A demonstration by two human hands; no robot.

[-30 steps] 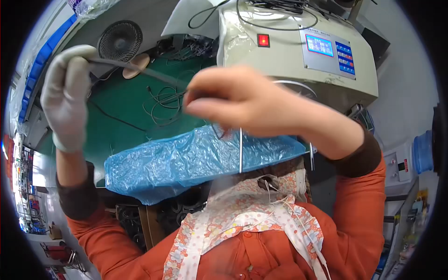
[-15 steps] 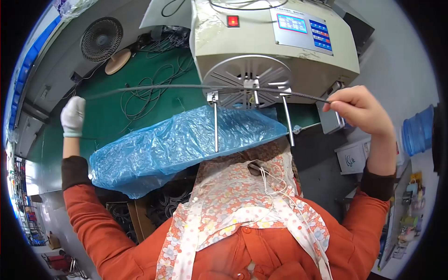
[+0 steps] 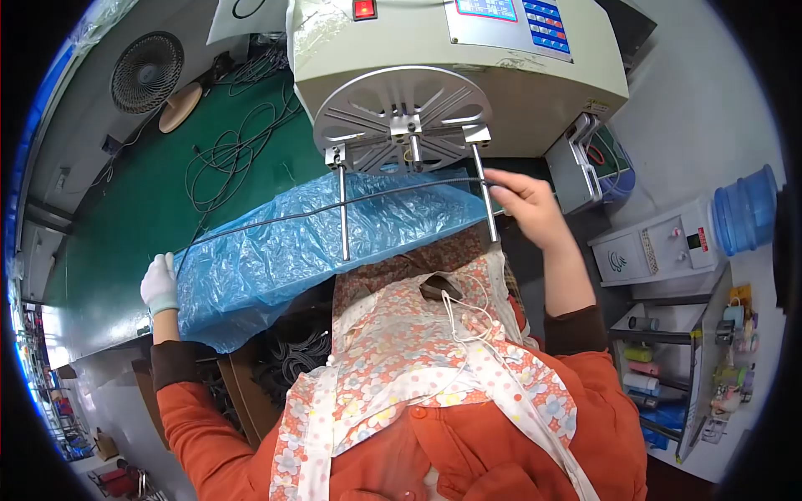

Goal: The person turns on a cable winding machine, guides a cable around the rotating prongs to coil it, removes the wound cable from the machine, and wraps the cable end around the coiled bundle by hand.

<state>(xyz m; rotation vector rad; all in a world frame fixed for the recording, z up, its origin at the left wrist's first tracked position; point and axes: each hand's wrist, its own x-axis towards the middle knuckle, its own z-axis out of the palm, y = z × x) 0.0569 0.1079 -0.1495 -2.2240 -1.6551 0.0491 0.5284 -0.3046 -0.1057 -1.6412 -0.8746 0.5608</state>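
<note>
A dark cable (image 3: 309, 214) runs between my hands, across the two metal rods of a round slotted wheel (image 3: 403, 117). My left hand (image 3: 159, 284), in a white glove, is closed on the cable at the left, beside the blue plastic sheet (image 3: 276, 250). My bare right hand (image 3: 526, 204) pinches the cable's other end between thumb and fingers, close to the right rod (image 3: 484, 196). The left rod (image 3: 343, 213) points down over the blue plastic.
A cream machine (image 3: 501, 92) with a lit red switch stands behind the wheel. Coiled cable (image 3: 225, 163) and a fan (image 3: 148, 73) are on the green table (image 3: 100, 259). Right of me are a blue water bottle (image 3: 745, 209) and a shelf (image 3: 656, 367). Boxes of cables sit below the table.
Both hands have come down from higher up, my right hand moving left toward the right rod. The cable, earlier raised across the wheel, now lies lower across the rods. The view has shifted.
</note>
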